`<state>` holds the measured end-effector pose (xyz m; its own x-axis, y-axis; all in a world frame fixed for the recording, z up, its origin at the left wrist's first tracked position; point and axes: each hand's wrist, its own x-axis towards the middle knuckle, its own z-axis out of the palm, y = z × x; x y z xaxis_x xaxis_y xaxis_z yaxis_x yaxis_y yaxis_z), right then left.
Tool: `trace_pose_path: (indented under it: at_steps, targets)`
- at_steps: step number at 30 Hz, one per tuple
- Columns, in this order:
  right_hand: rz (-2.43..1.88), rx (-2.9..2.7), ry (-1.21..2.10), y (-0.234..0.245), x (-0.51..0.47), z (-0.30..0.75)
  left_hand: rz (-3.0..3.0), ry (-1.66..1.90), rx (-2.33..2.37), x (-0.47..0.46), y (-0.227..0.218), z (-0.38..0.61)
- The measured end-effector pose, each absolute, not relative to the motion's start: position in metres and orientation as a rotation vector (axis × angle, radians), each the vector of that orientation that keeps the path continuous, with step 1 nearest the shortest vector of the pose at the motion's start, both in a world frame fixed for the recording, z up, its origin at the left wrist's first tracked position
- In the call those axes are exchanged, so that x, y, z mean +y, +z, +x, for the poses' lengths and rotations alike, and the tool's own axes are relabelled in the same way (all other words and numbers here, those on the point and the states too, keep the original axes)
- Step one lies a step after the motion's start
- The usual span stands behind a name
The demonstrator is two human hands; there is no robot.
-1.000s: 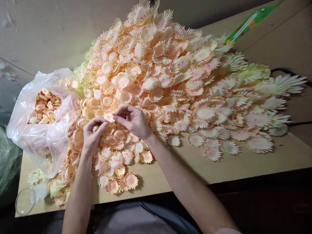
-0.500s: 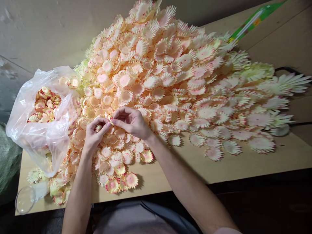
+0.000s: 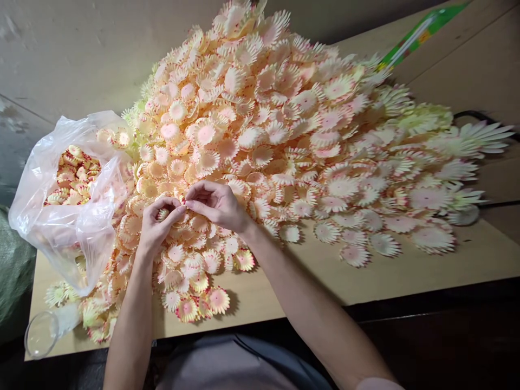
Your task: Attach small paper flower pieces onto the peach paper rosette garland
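Observation:
A big heap of cream and pink artificial flower heads (image 3: 268, 114) covers the wooden table (image 3: 365, 281). My left hand (image 3: 156, 225) and my right hand (image 3: 217, 205) meet over the near left part of the heap, fingertips pinched together on one small flower piece (image 3: 182, 203) between them. Both hands are closed in a pinch. More loose flower heads (image 3: 195, 292) lie flat under and in front of my hands.
A clear plastic bag (image 3: 69, 200) holding smaller flower heads lies open at the left. A small clear round lid or cup (image 3: 40, 335) sits at the table's near left corner. A green package (image 3: 422, 32) lies at the far right. The table's front edge runs close to my body.
My hands have drawn closer, so the fingertips now meet on the small flower piece. Otherwise the view has shifted only slightly.

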<state>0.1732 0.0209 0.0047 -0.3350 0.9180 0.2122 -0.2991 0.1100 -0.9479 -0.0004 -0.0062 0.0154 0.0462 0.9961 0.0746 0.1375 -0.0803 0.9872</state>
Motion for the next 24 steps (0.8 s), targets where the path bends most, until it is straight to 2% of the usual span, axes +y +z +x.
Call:
trace_pose_path:
  at_steps: [9, 15, 24]
  targets:
    - [-0.68, -1.276, 1.425, 0.006, 0.023, 0.172, 1.372, 1.216, 1.262, -0.003, 0.009, -0.003]
    - [-0.656, -1.283, 1.513, 0.001, 0.022, 0.168, 1.348, 1.209, 1.245, -0.003, 0.008, -0.002]
    - [-0.708, -1.084, 1.376, 0.0, 0.03, 0.172, 1.153, 1.379, 1.181, 0.001, 0.002, -0.001]
